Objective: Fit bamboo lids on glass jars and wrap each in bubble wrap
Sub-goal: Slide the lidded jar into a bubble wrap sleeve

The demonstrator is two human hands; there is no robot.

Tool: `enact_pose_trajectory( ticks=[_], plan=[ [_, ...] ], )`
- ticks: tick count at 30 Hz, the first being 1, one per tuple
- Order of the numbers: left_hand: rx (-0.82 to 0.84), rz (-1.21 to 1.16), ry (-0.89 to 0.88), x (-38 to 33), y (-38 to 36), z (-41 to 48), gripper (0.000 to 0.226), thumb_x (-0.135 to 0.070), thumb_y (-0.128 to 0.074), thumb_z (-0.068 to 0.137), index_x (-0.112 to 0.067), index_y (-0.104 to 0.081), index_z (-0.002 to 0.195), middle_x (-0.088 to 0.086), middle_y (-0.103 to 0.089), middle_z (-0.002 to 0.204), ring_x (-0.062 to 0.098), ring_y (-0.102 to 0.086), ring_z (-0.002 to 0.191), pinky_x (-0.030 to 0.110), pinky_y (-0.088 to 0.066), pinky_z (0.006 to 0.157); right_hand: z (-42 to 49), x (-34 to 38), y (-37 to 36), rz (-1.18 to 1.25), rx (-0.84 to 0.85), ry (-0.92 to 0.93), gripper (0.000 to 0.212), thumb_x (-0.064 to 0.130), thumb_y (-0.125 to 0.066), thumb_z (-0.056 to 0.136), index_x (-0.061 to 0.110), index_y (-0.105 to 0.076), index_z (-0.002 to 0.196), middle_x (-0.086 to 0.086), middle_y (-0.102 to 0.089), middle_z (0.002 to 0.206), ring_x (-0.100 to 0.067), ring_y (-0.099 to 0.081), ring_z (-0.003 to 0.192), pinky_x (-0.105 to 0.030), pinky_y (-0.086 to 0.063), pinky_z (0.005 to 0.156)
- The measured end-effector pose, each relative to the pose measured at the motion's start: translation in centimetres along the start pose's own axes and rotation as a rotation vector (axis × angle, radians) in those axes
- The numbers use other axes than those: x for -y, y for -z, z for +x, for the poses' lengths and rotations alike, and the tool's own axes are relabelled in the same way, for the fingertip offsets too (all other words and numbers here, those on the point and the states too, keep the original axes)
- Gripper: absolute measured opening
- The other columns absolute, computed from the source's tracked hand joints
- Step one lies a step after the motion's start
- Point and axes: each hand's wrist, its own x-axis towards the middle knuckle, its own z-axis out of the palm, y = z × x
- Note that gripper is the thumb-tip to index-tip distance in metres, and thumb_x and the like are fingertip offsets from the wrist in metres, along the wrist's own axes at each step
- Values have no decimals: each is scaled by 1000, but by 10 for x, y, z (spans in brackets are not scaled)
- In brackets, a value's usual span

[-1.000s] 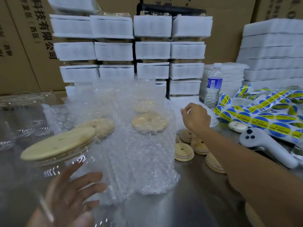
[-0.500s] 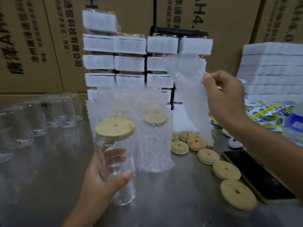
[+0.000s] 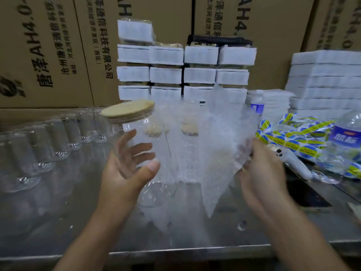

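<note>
My left hand grips a clear glass jar with a bamboo lid on top, tilted and held above the metal table. My right hand pinches a sheet of bubble wrap by its right edge; the sheet hangs down just right of the jar. Behind them stand wrapped jars with lids showing through the wrap.
Bare glass jars lie in rows at the left. Stacked white packs and cardboard boxes line the back. Sticker rolls, water bottles, a white handheld device and a black phone sit at the right.
The jar has been lifted and tilted toward the centre. My right hand came down from head height, bringing the bubble wrap sheet next to the jar.
</note>
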Motion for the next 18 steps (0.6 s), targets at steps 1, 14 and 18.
enact_pose_trajectory(
  ticks=[1,14,18],
  plan=[
    [-1,-5,-5,-3,1,-1,68,-40,-71,53,-36,-52,118,0,-69,102,13,-68,96,16,-53,68,-4,-11,2,65,-19,-98,36,12,-43,99,20,-50,65,6,-51,51,-6,-47,46,-18,-41,47],
    [51,48,22,-19,-5,-17,75,-46,-73,52,-39,-48,122,3,-65,111,13,-66,101,14,-52,67,-46,-82,16,-119,37,-705,23,-7,-36,92,-1,-50,76,-19,-61,70,-21,-67,47,-23,-51,40],
    [79,141,36,-17,-9,-16,80,-51,-74,53,-40,-46,126,-5,-66,112,12,-65,104,26,-52,76,-47,-77,19,-239,120,-723,13,2,-40,96,2,-51,90,-17,-58,80,-22,-67,47,-23,-49,39]
  ],
)
